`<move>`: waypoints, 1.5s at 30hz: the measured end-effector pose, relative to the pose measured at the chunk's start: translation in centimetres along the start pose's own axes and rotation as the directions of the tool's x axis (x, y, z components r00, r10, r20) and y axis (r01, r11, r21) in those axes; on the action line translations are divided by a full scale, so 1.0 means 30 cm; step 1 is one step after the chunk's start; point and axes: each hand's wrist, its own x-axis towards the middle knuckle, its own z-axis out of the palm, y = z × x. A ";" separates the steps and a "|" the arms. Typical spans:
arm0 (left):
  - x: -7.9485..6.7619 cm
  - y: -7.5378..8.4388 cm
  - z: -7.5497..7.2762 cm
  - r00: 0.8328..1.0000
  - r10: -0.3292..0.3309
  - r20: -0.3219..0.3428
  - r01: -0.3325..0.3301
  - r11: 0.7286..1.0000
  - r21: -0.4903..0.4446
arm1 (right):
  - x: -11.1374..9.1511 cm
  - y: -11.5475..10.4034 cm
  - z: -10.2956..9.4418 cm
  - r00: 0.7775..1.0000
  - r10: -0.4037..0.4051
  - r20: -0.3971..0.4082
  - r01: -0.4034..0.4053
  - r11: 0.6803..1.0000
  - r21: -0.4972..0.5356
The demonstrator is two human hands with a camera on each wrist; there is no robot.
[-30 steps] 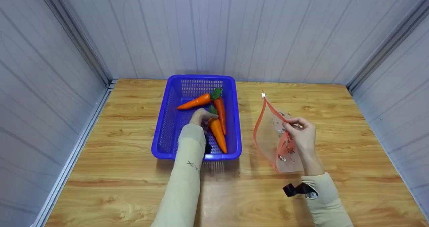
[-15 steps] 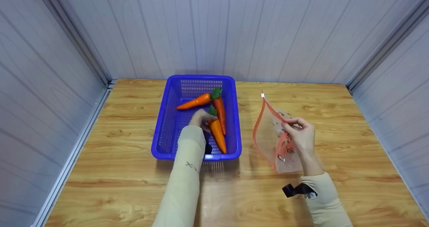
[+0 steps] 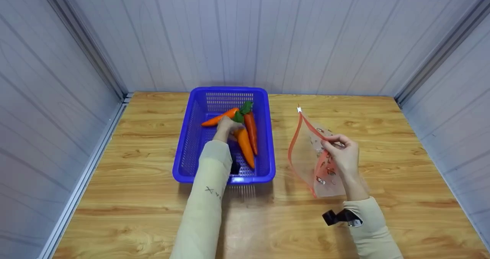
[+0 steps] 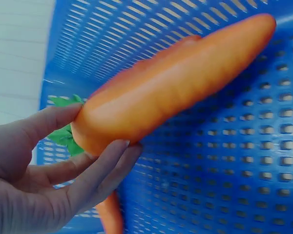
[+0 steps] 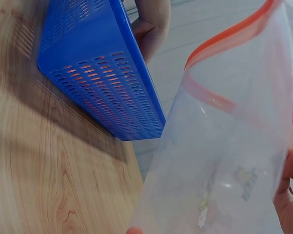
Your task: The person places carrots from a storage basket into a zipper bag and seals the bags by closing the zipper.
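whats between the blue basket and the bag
In the head view, only a bare strip of wooden table lies between the basket and the bag.

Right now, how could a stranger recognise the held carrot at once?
On the wooden table, find the blue basket. Inside, find the frontmost carrot. Of all three, only this one is pinched near its leafy end by the left hand.

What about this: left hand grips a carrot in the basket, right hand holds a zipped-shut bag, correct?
The bag isn't zipped shut: the head view shows it open. The left hand grips a carrot in the basket, and the right hand holds the bag.
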 end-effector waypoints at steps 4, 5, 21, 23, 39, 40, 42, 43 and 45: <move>-0.072 0.043 -0.023 1.000 0.027 -0.016 -0.027 0.999 0.038 | -0.001 -0.002 0.000 1.000 -0.007 0.004 0.007 1.000 0.001; -0.079 0.050 -0.029 0.999 0.041 -0.025 -0.040 0.998 0.051 | -0.001 -0.003 0.000 1.000 -0.006 0.006 0.006 1.000 -0.001; -0.235 0.150 -0.083 0.958 0.280 -0.069 -0.281 0.960 -0.005 | 0.036 0.073 -0.029 0.997 -0.042 0.057 0.039 0.998 0.058; -0.260 0.163 -0.085 0.947 0.314 -0.063 -0.315 0.949 -0.014 | 0.057 0.111 -0.042 0.996 -0.053 0.078 0.045 0.994 0.099; -0.482 0.201 -0.094 0.813 0.578 -0.073 -0.583 0.807 -0.092 | 0.052 0.076 -0.024 0.997 -0.067 0.043 0.068 0.998 -0.013; -0.494 0.199 -0.093 0.806 0.588 -0.073 -0.593 0.799 -0.098 | 0.037 0.043 -0.015 0.998 -0.050 0.035 0.051 0.998 -0.022; -0.515 0.194 -0.088 0.792 0.606 -0.071 -0.610 0.782 -0.125 | 0.018 -0.001 -0.003 0.999 -0.032 0.029 0.033 0.999 -0.030; -0.525 0.191 -0.085 0.785 0.615 -0.069 -0.618 0.773 -0.144 | 0.015 -0.009 -0.001 1.000 -0.021 0.020 0.021 0.999 -0.035; -0.544 0.184 -0.077 0.769 0.636 -0.064 -0.636 0.751 -0.177 | 0.013 -0.018 0.001 1.000 -0.003 0.010 0.003 0.999 -0.035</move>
